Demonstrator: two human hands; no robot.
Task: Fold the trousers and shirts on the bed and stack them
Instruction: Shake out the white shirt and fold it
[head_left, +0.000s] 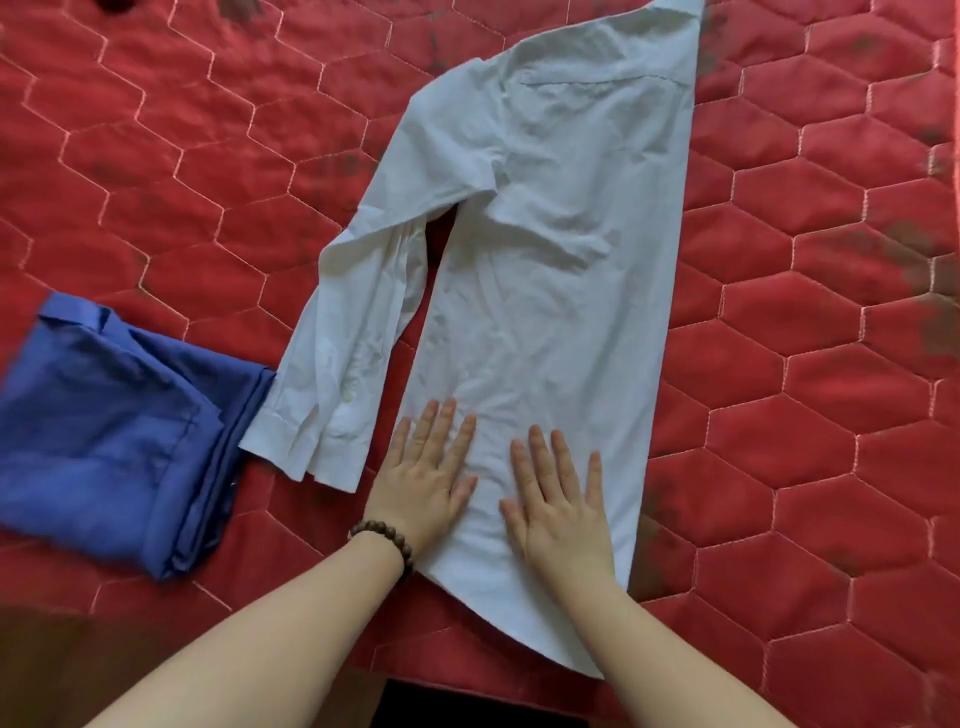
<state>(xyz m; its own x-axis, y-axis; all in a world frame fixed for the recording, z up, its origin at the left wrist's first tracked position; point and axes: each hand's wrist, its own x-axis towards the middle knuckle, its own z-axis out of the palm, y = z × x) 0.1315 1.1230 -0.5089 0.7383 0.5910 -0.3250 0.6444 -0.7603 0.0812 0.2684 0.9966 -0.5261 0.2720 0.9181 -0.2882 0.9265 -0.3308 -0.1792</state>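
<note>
Left hand (423, 480) | right hand (558, 499) | flat on white shirt (561, 234) hem

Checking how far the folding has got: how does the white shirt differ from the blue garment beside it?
The white shirt lies long and only half folded, one sleeve out to the side; the blue garment is a compact folded bundle. Both hands, left hand and right hand, press flat on the white shirt's lower part; nothing touches the blue garment except the shirt's cuff at its edge. Both lie on the red quilted bed.

Bed (805, 364) free rt of shirt (561, 234); blue stack (104, 431) blocks left.
</note>
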